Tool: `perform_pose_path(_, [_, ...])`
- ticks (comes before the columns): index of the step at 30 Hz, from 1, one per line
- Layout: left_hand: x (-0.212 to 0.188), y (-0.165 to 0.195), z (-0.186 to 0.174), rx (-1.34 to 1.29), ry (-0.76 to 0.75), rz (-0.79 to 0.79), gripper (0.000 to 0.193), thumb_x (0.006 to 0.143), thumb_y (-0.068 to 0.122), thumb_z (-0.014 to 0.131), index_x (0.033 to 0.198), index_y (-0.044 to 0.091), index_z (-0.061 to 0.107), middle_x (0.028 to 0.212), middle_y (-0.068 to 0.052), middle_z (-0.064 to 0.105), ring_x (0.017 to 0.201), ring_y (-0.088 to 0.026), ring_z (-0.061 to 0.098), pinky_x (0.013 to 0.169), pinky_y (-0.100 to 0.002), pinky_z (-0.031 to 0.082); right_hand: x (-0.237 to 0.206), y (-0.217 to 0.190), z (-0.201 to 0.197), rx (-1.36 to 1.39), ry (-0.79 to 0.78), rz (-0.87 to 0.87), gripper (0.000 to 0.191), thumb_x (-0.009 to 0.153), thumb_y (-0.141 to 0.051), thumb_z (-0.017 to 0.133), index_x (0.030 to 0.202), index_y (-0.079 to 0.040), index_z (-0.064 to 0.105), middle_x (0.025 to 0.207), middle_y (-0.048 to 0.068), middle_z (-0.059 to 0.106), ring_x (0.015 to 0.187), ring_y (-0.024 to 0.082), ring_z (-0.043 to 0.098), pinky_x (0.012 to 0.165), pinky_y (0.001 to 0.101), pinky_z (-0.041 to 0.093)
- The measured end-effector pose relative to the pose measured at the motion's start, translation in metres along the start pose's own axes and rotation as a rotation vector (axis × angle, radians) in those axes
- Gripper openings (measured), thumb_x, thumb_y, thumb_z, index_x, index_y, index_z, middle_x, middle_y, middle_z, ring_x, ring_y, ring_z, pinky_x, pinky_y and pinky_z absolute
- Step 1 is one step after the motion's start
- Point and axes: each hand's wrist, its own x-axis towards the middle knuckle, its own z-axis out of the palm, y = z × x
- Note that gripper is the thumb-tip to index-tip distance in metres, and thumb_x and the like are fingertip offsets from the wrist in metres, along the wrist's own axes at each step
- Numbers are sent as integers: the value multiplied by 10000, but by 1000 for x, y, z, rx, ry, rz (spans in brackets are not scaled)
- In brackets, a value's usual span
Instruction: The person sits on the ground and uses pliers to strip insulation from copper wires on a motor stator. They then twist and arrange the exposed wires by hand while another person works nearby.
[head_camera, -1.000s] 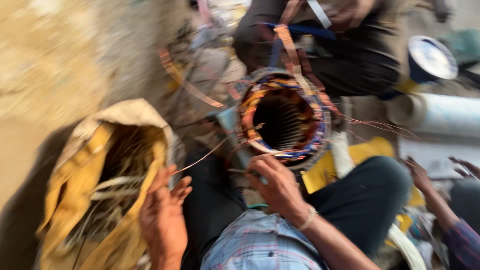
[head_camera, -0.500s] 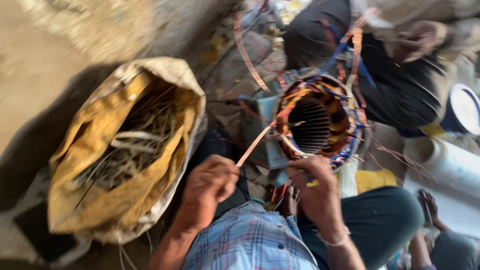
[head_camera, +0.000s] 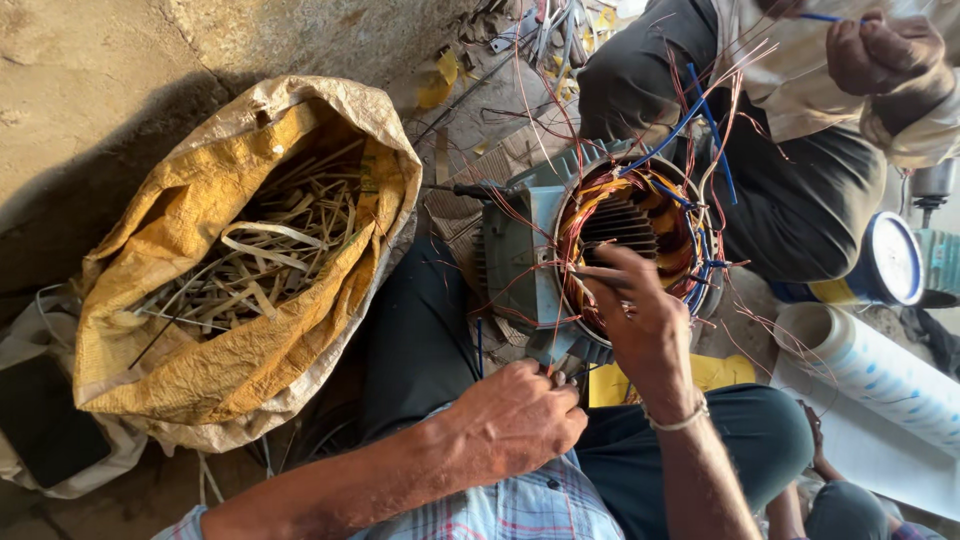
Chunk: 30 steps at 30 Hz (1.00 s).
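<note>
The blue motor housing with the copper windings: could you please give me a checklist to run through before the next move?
1. Right hand fingers at the copper windings inside the blue ribbed metal motor housing: ok.
2. Left hand closed by the housing's lower edge; what it grips: cannot tell.
3. Loose thin copper wires kept clear of the hands: not ok, they trail around the housing.
4. Open yellow woven sack of pale strips beside the housing: ok.
5. Co-worker's hand apart from the windings: ok.
</note>
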Motion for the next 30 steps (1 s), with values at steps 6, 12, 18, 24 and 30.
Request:
perform_pose_path(6, [-14,1,-7,172,125,34,129,873,136,656,772,59,679,770,-85,674,722,-226,691,653,-381,548,14,1,6,-196,-157,-231,160,924,-130,718,1064,-53,734,990,92,751,879,269,743,747,354,575])
perform_pose_path(12, [-31,-12,-11,82,127,-40,154,978,152,637,926,30,716,789,-97,684,646,-199,674,627,-383,532,3,-23,11,-254,-390,-73,42,909,-92,738,945,-71,738,839,99,720,735,238,721,668,363,574])
perform_pose_path(18, [-51,-22,-19,78,293,-72,94,883,118,655,944,72,709,861,-53,709,783,-193,709,723,-352,547,-10,-34,-4,59,-292,-237,212,841,-3,748,1050,-35,731,947,84,752,863,234,741,743,340,589])
perform_pose_path(24, [-64,-18,-24,23,372,-83,143,937,136,693,1047,55,733,809,-42,706,711,-159,697,622,-328,513,20,-22,22,-57,-109,-203,171,933,11,675,1094,-24,719,1016,119,727,888,253,727,743,337,600])
perform_pose_path(30, [-77,-35,-21,-24,315,-187,109,941,119,721,1031,68,756,853,-59,776,674,-172,715,584,-351,517,-19,-32,18,301,-567,44,250,854,-20,725,1096,-66,765,973,88,769,749,217,731,579,305,585])
